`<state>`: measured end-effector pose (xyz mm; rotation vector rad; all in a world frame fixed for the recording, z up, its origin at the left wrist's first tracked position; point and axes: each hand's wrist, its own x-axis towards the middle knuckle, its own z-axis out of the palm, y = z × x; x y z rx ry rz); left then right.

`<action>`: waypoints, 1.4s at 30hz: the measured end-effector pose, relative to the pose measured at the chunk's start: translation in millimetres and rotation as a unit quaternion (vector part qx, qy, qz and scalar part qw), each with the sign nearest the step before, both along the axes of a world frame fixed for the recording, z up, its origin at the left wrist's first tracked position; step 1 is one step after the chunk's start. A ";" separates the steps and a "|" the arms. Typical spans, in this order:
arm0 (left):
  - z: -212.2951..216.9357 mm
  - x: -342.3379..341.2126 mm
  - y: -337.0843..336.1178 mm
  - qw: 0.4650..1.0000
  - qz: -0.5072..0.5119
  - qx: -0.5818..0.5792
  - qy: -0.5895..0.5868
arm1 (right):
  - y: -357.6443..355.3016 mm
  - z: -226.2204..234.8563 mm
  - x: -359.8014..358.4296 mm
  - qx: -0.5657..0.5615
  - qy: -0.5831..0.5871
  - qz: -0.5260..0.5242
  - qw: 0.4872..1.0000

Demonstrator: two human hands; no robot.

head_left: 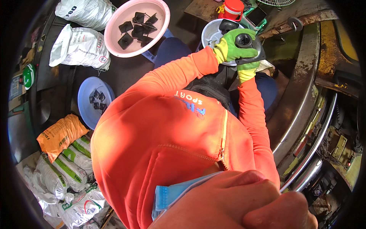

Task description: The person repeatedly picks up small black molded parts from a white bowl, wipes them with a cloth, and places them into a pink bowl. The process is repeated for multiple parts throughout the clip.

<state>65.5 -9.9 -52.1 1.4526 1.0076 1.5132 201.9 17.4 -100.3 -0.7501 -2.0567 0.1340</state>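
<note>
Your black rubber part (244,41), squarish with a round socket in its middle, sits gripped between both green-gloved hands: your left hand (228,45) wraps it from the side, your right hand (248,70) clamps its lower edge. Just behind it is a white perforated basin (212,35). A pink basin (160,17) and a blue basin (85,97) hold similar parts, white sacks (78,45) around them.

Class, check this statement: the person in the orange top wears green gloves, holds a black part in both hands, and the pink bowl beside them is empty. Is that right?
Not quite. The head view shows the pink bowl holds several black parts; it is not empty. The left hand and right hand, in green gloves, do hold a black part.
</note>
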 end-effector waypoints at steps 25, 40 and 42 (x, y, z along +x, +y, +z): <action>13.5 -28.5 -1.9 0.938 -0.345 -0.023 0.014 | -13.7 16.0 35.1 -0.572 0.101 0.282 0.763; -71.2 -41.4 42.8 0.937 -0.085 -0.117 -0.317 | 6.0 31.9 13.8 -0.663 0.528 0.165 0.505; -82.2 -34.1 46.2 0.867 -0.126 -0.155 -0.457 | 7.3 30.6 15.6 -0.659 0.524 0.184 0.507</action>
